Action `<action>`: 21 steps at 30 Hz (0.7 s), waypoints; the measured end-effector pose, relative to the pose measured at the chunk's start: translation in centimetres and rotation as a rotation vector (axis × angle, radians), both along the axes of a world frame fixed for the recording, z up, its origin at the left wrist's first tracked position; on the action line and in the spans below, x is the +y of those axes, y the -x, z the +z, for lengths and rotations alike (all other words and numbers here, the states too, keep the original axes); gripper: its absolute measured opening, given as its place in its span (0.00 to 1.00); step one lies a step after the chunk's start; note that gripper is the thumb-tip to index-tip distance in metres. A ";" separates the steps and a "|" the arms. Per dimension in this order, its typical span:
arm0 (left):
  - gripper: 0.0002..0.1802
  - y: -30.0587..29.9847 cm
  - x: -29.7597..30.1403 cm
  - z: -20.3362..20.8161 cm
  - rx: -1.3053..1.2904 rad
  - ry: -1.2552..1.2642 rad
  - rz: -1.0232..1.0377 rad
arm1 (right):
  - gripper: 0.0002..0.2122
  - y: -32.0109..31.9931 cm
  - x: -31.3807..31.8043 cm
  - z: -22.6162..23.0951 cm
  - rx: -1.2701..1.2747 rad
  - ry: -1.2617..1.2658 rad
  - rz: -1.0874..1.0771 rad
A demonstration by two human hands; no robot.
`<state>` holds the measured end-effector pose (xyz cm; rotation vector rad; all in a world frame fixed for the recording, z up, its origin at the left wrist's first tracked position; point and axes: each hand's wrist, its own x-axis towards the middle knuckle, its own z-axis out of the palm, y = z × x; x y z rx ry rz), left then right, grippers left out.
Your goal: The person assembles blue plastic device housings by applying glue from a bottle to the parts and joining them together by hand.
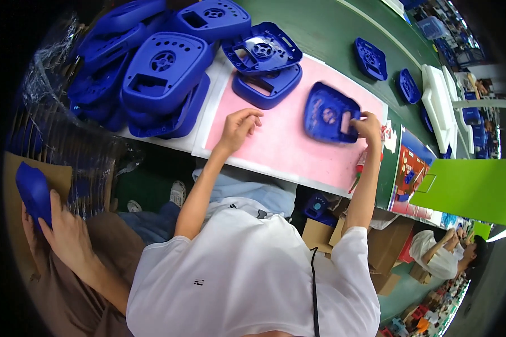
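— Where is the piece sitting right now?

— The blue moulded plastic housing (326, 112) is lying flat on the pink foam mat (287, 146), toward its far right side, on the green surface (331, 33). The right hand (369, 126) is gripping its right edge, with the fingers (358, 119) curling over the rim and pressing a small pale piece (346, 121) against the shell.

— And the other hand?

— The left hand (239, 127) is resting on the mat, well apart from the housing. Its fingers are loosely curled with the tips down, and I'm seeing nothing in them.

— How would you say that shell is going to handle?

— Light and stiff, I'm guessing: thin, hard plastic with cut-outs and a round hub. It looks smooth, so probably a bit slippery, though the mat seems to be giving it some hold. The rim, or the edge of an opening, looks like the safest place to grip it.

— What else is lying around?

— A big pile of matching blue shells (163, 78) is spreading over the mat's left end, and white moulded trays (439, 101) are standing farther right. At lower left, a co-worker's hand (67, 236) is holding another blue part (34, 191).
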<state>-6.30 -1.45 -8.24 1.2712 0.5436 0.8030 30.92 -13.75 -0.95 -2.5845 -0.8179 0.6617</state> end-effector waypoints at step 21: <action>0.14 -0.4 -0.3 0.9 0.111 -0.073 0.010 | 0.12 5.8 10.5 4.2 0.220 -0.543 -0.006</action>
